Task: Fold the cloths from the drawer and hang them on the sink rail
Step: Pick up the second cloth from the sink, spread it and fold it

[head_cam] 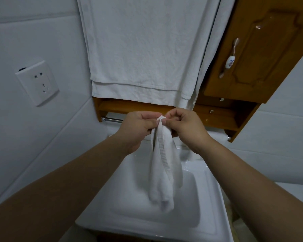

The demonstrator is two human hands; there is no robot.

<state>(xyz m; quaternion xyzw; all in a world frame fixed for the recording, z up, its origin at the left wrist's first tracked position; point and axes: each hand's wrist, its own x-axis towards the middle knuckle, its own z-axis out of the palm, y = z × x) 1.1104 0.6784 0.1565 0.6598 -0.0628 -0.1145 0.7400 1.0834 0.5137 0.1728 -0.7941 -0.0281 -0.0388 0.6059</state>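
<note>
Left hand (138, 128) and right hand (184, 126) both pinch the top corner of a small white cloth (164, 172) at frame centre; it hangs bunched toward 6 o'clock over the white sink (122, 194). The rail (112, 120) at 9 o'clock of the hands is mostly hidden behind them. A big white towel (143, 49) at 12 o'clock is cut off at the top, covering the wooden cabinet (252, 55).

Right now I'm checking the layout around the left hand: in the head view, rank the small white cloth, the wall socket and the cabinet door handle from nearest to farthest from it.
1. Small white cloth: pinched by the left hand, hanging over the sink.
2. Wall socket: on the tiled wall, upper left.
3. Cabinet door handle: upper right, beyond the right hand.
</note>
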